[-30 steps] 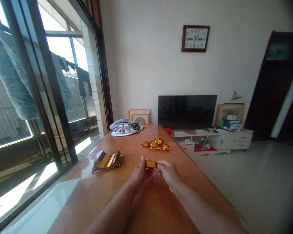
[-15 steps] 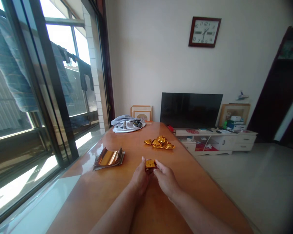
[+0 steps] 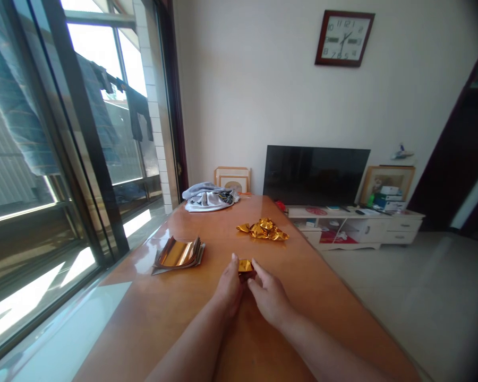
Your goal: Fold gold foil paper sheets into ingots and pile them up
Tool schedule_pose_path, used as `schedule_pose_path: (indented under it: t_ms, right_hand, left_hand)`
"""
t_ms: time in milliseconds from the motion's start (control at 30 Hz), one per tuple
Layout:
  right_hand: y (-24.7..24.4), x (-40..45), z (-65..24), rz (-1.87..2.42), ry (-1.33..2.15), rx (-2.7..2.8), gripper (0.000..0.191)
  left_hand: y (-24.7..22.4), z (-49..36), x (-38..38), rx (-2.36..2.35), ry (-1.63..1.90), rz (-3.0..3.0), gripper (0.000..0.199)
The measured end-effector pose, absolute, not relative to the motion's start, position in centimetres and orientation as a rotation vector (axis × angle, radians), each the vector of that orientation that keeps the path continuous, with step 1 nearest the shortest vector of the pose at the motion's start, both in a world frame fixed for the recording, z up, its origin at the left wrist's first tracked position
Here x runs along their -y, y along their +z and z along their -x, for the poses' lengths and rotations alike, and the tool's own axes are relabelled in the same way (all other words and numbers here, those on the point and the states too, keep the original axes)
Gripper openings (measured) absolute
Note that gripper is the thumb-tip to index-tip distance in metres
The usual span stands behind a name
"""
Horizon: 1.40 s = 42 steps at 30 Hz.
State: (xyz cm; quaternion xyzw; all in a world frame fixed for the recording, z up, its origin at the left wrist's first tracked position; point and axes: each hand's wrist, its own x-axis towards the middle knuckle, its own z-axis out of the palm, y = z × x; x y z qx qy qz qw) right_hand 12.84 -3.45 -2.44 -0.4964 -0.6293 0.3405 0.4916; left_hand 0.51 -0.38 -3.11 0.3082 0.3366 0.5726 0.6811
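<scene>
A small piece of folded gold foil (image 3: 245, 266) is held between my two hands, over the near middle of the wooden table (image 3: 175, 313). My left hand (image 3: 228, 282) grips its left side, thumb pointing up. On its right side, my right hand (image 3: 267, 289) pinches it with thumb and forefinger. The underside of the foil is partly hidden by my fingers. Beyond my hands lies a heap of folded gold foil pieces (image 3: 264, 229). To the left rests a curled stack of shiny gold sheets (image 3: 179, 253).
Grey cloth (image 3: 209, 197) lies bunched at the table's far end. Behind the table, a television (image 3: 315, 176) stands on a low white cabinet (image 3: 376, 229). A glass sliding door (image 3: 75, 127) runs along the left, and a clock (image 3: 344, 38) hangs on the wall.
The view has tilted slightly down. My right fingers have shifted a little on the foil, and both hands still hold it in nearly the same place.
</scene>
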Motion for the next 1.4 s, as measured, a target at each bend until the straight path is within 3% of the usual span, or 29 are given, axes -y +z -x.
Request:
schedule_pose_path:
  t_ms: [267,500,633,900,1167,1400]
  right_hand:
    - [-1.9,0.8,-14.9,1.185,0.973,1.331,0.057]
    - [-0.1,0.3,-15.3,1.312,1.046,1.339,0.022]
    - [0.3,-0.1,-15.1,1.385,1.019,1.377,0.029]
    - [0.6,-1.4,-15.0,1.37,1.131,1.443,0.015]
    - [0.2,-4.3,-15.8,1.376,1.099,1.357,0.016]
    - [-1.7,-9.4,-16.3,1.458,0.992,1.15,0.018]
  left_hand:
    - [-2.1,0.0,0.1,-0.823,1.282,-0.523,0.061]
    - [-1.4,0.3,0.1,-0.78,1.249,-0.509,0.064]
    - [-1.4,0.5,0.0,-0.804,1.238,-0.518,0.068]
    - [-1.5,0.5,-0.1,-0.848,1.243,-0.567,0.068]
    - [-1.2,1.9,-0.5,-1.037,1.263,-0.558,0.078]
    - [-1.3,3.2,-1.4,-1.152,1.443,-0.489,0.063]
